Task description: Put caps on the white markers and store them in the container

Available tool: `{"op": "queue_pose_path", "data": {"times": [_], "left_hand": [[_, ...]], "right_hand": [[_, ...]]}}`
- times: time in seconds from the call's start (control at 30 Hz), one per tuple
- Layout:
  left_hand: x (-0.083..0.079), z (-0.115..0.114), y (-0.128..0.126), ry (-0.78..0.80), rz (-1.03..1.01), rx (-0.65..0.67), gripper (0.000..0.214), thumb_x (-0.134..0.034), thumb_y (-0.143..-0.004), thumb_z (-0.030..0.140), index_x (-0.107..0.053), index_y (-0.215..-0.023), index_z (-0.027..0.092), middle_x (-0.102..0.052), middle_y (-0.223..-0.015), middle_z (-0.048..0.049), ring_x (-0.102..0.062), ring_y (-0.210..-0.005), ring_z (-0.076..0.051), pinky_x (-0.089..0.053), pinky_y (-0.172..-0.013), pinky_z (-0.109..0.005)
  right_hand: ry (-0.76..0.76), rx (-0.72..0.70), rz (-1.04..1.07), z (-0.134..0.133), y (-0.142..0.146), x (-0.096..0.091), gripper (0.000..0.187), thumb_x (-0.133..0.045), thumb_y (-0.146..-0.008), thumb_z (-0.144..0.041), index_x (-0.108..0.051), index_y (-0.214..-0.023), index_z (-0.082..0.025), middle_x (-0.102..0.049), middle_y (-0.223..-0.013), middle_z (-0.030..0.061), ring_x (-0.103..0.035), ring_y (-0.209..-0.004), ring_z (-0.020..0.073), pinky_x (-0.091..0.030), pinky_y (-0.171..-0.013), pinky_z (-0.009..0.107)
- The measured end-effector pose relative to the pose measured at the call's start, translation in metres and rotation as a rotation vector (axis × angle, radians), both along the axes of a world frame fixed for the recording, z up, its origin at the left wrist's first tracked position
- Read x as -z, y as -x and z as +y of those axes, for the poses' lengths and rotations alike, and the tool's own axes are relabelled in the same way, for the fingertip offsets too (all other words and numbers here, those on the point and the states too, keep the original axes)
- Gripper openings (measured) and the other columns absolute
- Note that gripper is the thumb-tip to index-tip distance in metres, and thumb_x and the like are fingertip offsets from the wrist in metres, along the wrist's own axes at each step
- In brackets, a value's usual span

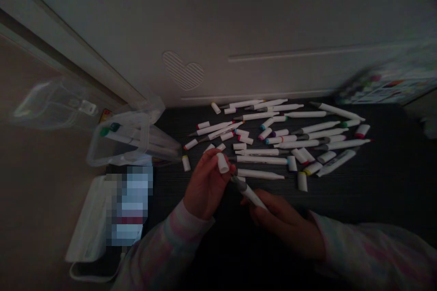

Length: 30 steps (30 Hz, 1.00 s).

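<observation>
My left hand is closed around a small white marker cap, pinched between thumb and fingers. My right hand grips a white marker whose grey tip points up-left toward the cap. The cap and the tip are a short gap apart. Both hands hover over a dark ribbed mat. Beyond them lie several uncapped white markers and loose caps, scattered across the mat.
A clear plastic marker case lies tipped at the left with several markers inside. A white bag sits below it. A white cabinet front stands behind the mat. A printed sheet rests at far right.
</observation>
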<state>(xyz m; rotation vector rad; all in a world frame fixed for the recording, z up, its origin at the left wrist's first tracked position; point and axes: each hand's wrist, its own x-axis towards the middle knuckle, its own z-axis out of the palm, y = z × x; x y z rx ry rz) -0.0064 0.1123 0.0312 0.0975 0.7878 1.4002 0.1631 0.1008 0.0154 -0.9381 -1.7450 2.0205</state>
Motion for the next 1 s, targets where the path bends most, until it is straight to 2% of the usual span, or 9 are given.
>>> {"op": "queue_pose_path", "data": {"times": [0.17, 0.4, 0.57, 0.77, 1.0], "left_hand": [[-0.003, -0.002, 0.002, -0.055, 0.107, -0.033, 0.016, -0.063, -0.066, 0.019, -0.058, -0.081, 0.018, -0.059, -0.071, 0.0016, -0.056, -0.067, -0.008, -0.049, -0.069, -0.022], [-0.006, -0.006, 0.003, -0.173, 0.366, -0.071, 0.015, -0.065, -0.066, 0.020, -0.060, -0.080, 0.022, -0.060, -0.073, 0.0028, -0.058, -0.066, -0.008, -0.048, -0.065, -0.021], [-0.006, -0.013, 0.002, -0.303, 0.622, -0.073, 0.015, -0.061, -0.070, 0.018, -0.059, -0.084, 0.023, -0.060, -0.075, 0.0013, -0.057, -0.067, -0.011, -0.047, -0.063, -0.023], [-0.003, -0.021, -0.002, -0.450, 0.938, -0.096, 0.020, -0.058, -0.072, 0.013, -0.059, -0.089, 0.022, -0.056, -0.083, -0.0010, -0.057, -0.074, -0.012, -0.047, -0.066, -0.024], [0.002, -0.025, -0.001, -0.501, 0.995, -0.055, 0.025, -0.057, -0.072, 0.011, -0.058, -0.094, 0.023, -0.057, -0.086, -0.0032, -0.058, -0.080, -0.017, -0.047, -0.071, -0.030]], "right_hand": [[-0.056, -0.017, -0.005, 0.000, 0.000, -0.001, 0.034, -0.034, -0.086, -0.041, -0.051, -0.099, -0.015, -0.043, -0.065, -0.0014, -0.038, -0.058, 0.0099, -0.032, -0.052, 0.023], [-0.103, -0.031, -0.008, 0.002, 0.001, -0.002, 0.030, -0.035, -0.086, -0.038, -0.052, -0.094, -0.015, -0.045, -0.068, -0.0007, -0.039, -0.060, 0.0101, -0.033, -0.054, 0.023], [-0.083, -0.045, -0.010, 0.003, 0.001, -0.003, 0.030, -0.034, -0.086, -0.040, -0.051, -0.091, -0.015, -0.044, -0.068, -0.0007, -0.038, -0.059, 0.0102, -0.033, -0.053, 0.023], [-0.065, -0.035, 0.006, 0.003, 0.001, -0.003, 0.026, -0.035, -0.086, -0.040, -0.046, -0.078, -0.017, -0.038, -0.065, -0.0025, -0.034, -0.057, 0.0092, -0.030, -0.051, 0.022], [-0.079, -0.016, 0.064, 0.002, 0.001, 0.000, 0.029, -0.032, -0.087, -0.039, -0.050, -0.085, -0.017, -0.042, -0.067, -0.0015, -0.037, -0.059, 0.0098, -0.032, -0.053, 0.022]]}}
